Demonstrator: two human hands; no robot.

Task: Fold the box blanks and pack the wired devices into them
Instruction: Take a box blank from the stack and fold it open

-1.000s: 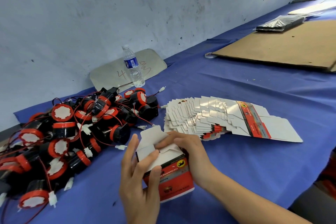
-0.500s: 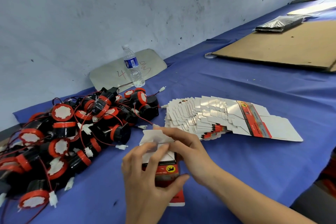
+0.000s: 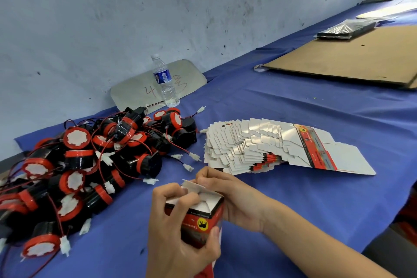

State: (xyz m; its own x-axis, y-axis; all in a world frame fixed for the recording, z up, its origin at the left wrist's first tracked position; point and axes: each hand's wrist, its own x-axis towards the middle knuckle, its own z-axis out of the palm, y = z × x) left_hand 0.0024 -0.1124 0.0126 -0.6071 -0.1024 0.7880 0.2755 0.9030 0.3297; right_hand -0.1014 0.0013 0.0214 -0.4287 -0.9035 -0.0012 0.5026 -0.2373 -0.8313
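Note:
I hold a red and black box (image 3: pixel 198 223) upright in front of me, its white end flaps partly folded in. My left hand (image 3: pixel 178 239) grips the box body, thumb on its front face and fingers curled over the top edge. My right hand (image 3: pixel 228 196) holds the far side and pinches a white flap at the top. A fanned stack of flat box blanks (image 3: pixel 266 146) lies just beyond my hands. A heap of black and red wired devices (image 3: pixel 90 165) with white connectors covers the table's left side.
A water bottle (image 3: pixel 165 81) stands by the wall behind the devices, in front of a leaning grey panel (image 3: pixel 135 92). A large brown cardboard sheet (image 3: pixel 352 58) and a dark wrapped packet (image 3: pixel 347 29) lie at the far right. Blue cloth (image 3: pixel 293 101) covers the table.
The box has been turned from lying tilted to standing upright. Its white flaps have been folded further in, and my left hand has shifted from beside it to gripping its body.

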